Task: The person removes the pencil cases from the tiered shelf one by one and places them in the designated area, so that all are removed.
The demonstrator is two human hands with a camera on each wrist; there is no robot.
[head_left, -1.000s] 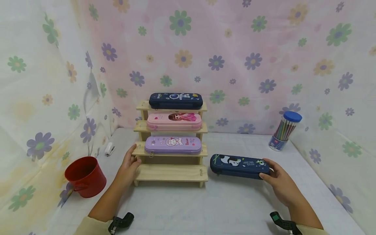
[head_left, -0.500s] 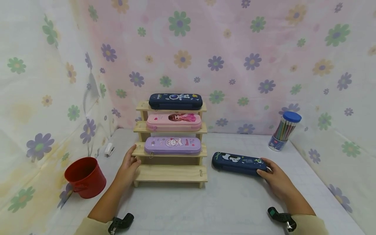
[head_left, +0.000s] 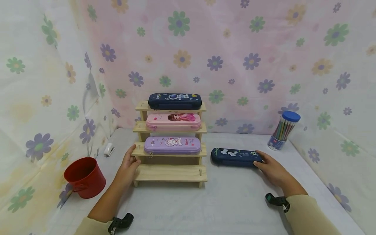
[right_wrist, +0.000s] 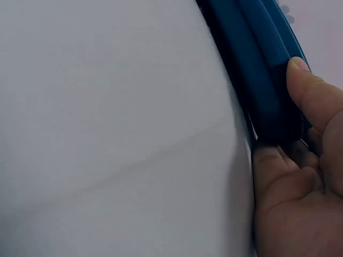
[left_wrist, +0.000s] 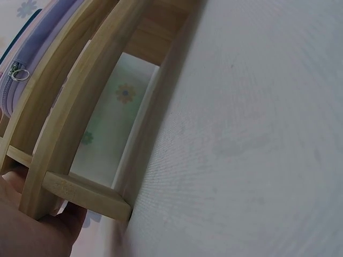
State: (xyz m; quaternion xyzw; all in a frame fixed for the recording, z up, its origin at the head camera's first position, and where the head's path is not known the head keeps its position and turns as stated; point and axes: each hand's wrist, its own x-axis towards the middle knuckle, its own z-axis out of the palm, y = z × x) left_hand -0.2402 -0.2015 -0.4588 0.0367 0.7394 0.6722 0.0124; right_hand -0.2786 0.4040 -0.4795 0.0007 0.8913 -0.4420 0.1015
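Note:
My right hand (head_left: 273,171) grips the right end of a navy pencil case (head_left: 235,157) with a panda print, right of the wooden tiered rack (head_left: 171,173). In the right wrist view the thumb (right_wrist: 311,88) lies along the case's side, with the other fingers at its end and partly hidden. My left hand (head_left: 127,168) holds the rack's left side, its fingers around the plank ends in the left wrist view. On the rack's upper steps lie a navy space pencil case (head_left: 174,101), a pink one (head_left: 173,122) and a lilac one (head_left: 172,145); the lowest step is bare.
A red mug (head_left: 85,178) stands at the left, with a small white stapler-like item (head_left: 109,149) behind it. A blue-lidded tub of pencils (head_left: 283,131) stands at the back right. Flowered cloth (head_left: 243,39) hangs behind and at the sides of the white table.
The right hand has moved the panda pencil case away from the person, and the case lies more level in the head view. The left hand keeps its place on the rack.

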